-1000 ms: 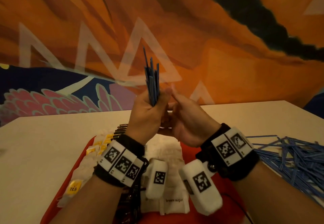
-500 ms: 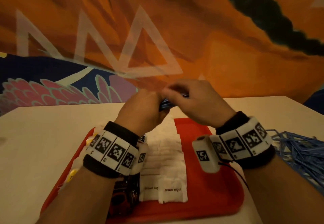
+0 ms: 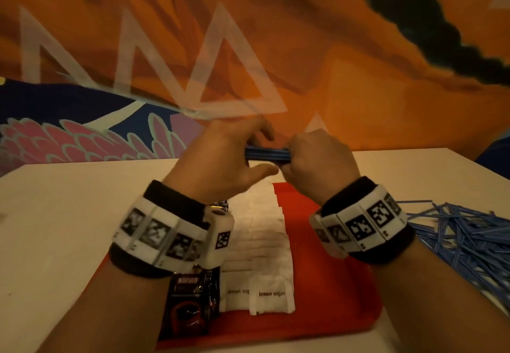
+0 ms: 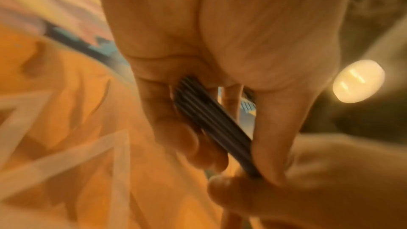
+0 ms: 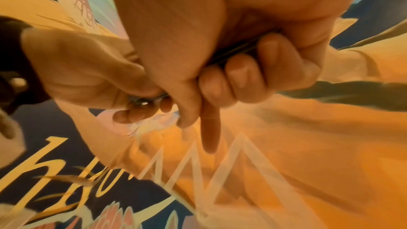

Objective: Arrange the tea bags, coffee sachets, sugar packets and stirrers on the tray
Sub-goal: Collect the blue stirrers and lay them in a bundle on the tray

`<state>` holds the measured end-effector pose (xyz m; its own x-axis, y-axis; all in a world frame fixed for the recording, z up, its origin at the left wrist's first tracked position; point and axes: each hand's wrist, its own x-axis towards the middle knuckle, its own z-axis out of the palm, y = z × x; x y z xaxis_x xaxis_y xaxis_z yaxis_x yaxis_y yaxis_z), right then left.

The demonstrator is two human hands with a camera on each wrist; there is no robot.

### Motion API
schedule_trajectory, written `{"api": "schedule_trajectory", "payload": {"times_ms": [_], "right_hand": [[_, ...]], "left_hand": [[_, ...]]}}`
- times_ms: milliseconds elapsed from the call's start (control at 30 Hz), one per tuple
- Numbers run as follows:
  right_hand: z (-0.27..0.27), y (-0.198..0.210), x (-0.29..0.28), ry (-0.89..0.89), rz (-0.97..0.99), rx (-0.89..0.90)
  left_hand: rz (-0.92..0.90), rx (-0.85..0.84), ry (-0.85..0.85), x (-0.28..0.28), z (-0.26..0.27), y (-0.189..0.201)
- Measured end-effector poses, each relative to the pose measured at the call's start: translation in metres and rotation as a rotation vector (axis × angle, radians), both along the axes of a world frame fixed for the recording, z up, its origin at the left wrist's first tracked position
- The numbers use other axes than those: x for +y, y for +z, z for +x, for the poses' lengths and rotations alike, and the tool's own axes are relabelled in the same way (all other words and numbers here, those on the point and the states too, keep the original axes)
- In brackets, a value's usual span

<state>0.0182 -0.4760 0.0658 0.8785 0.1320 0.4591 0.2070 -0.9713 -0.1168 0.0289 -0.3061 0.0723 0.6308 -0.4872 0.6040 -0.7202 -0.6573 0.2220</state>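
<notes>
From the head camera, you have a bundle of blue stirrers (image 3: 267,154) held level between both hands, above the far edge of the red tray (image 3: 317,242). Your left hand (image 3: 220,159) takes the bundle's 9 o'clock end with fingers over the top and thumb below; your right hand (image 3: 320,159) is closed around the 3 o'clock end. On the tray, the brown sugar packets (image 3: 259,256) run in overlapped rows down the middle, coffee sachets (image 3: 187,305) sit at their 9 o'clock, and a bare red strip lies at their 3 o'clock. The loose stirrer pile (image 3: 455,231) waits on the table (image 3: 69,228) at the tray's 3 o'clock. The tea bags are hidden by your left arm.

In the left wrist view, the stirrers (image 4: 211,121) lie flat, side by side, pinched between your thumb and curled fingers (image 4: 189,142).

The right wrist view shows three fingers (image 5: 242,72) wrapped round the bundle while the index finger points straight out.

Keep both grips even so the sticks stay in one flat layer, square the ends, then lower the bundle to the bare strip parallel to the sugar rows. Release both ends together, or the sticks will likely fan out.
</notes>
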Motion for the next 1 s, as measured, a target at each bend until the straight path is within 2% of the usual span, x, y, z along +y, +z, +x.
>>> {"api": "schedule_trajectory", "payload": {"times_ms": [100,200,267,367,533,667,733,833,1000], "right_hand": [[0.0,0.008,-0.009,-0.021,0.112,-0.095],[-0.004,0.011,-0.006,-0.016,0.082,-0.128],[-0.005,0.011,-0.004,0.009,0.065,-0.162],[-0.004,0.013,-0.011,0.193,0.16,-0.198],[0.002,0.021,-0.031,0.544,0.583,-0.117],[0.006,0.015,-0.019,0.637,1.205,-0.17],[0.005,0.012,-0.007,0.634,1.352,-0.158],[0.004,0.009,-0.001,0.66,1.35,-0.186],[0.009,0.008,-0.008,0.637,1.16,-0.183]], "left_hand": [[-0.296,0.173,-0.169,0.0,-0.007,0.009],[-0.568,0.289,-0.285,-0.011,-0.01,0.006],[-0.68,0.31,-0.292,-0.015,-0.008,0.004],[-0.738,0.306,-0.293,-0.011,-0.002,0.002],[-0.87,0.334,-0.302,-0.009,0.002,0.001],[-0.953,0.396,-0.351,-0.017,0.004,-0.004],[-0.972,0.424,-0.37,-0.026,0.003,-0.01],[-1.005,0.453,-0.344,-0.034,0.002,-0.016],[-1.036,0.394,-0.274,-0.038,0.002,-0.017]]}}
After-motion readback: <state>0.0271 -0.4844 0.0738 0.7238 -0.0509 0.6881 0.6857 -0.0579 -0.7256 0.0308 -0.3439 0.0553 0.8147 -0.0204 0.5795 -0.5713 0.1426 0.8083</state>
